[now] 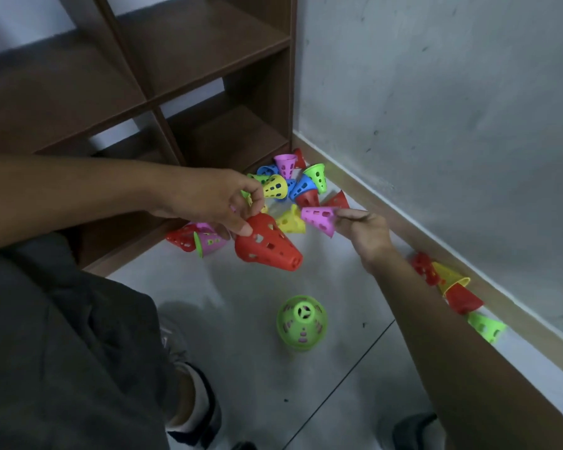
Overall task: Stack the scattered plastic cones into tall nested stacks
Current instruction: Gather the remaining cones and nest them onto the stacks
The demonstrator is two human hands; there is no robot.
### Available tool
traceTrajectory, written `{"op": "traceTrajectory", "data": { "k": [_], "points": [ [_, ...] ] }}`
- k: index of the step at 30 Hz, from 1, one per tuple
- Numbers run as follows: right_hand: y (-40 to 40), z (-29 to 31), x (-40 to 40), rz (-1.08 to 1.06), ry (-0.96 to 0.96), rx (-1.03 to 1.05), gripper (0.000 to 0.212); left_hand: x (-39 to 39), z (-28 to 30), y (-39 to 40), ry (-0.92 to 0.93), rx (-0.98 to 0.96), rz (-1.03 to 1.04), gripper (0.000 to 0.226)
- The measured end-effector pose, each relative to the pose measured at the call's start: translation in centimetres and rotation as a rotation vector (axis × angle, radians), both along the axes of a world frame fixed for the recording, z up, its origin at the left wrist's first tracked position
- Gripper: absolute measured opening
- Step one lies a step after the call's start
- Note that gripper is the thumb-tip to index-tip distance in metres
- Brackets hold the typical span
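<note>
cones are scattered on the pale tiled floor (228, 323) in the corner formed by the brown shelf unit (189, 102) and the grey wall (442, 131). a red cone (267, 243) is gripped at its wide rim by the left hand (215, 203), with thumb and curled fingers (241, 227) pinched on the rim; the cone is held above the floor, tilted, narrow end pointing down and to the right. a pink cone (319, 219) is pinched at its narrow end by the fingertips of the right hand (368, 235); it is held roughly level, wide rim facing left, just beside the red cone but not touching it. a green stack (301, 323), with pink visible through its holes, stands upright on the floor near the person, narrow end up, apart from both hands. a heap of loose cones (293, 183) in pink, blue, green, yellow and red lies at the foot of the shelf unit, in the floor corner. a yellow cone (291, 220) lies on its side between the two held cones, behind them. a red and pink group (195, 240) lies against the shelf base under the left hand. along the wall edge of the floor, behind the right forearm, a row of cones (452, 287) in red, yellow and green lies on its side. dark trousers (62, 336) and a shoe (413, 430) are seen at the near edge.
</note>
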State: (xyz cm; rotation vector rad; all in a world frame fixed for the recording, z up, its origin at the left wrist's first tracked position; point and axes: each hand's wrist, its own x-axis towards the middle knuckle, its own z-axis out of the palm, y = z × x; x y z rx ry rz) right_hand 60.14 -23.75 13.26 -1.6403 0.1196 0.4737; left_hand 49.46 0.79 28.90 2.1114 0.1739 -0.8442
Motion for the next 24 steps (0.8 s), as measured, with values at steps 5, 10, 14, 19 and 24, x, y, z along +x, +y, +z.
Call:
{"op": "traceTrajectory", "data": {
  "k": [5,10,14,19,24],
  "points": [
    [-1.3,0.2,-1.7,-0.096,0.109,0.146,0.016,-1.3,-0.9,-1.5,0.062,-0.125,0.053,0.022],
    [-3.3,0.6,-3.6,-0.092,0.199,0.283,0.013,-2.2,-1.3,-2.9,0.169,-0.285,0.086,0.046],
    [-4.6,1.1,-4.7,-0.07,0.245,0.394,0.014,-2.4,-1.5,-4.2,0.219,-0.366,0.108,0.059],
    [-5.6,2.7,-4.8,0.017,0.239,0.477,0.012,-1.9,-0.6,-4.6,0.194,-0.447,0.175,0.041],
    [-5.5,4.4,-4.0,0.095,0.239,0.644,0.023,-2.9,-1.1,-4.6,0.251,-0.476,0.148,0.044]
  ]
}}
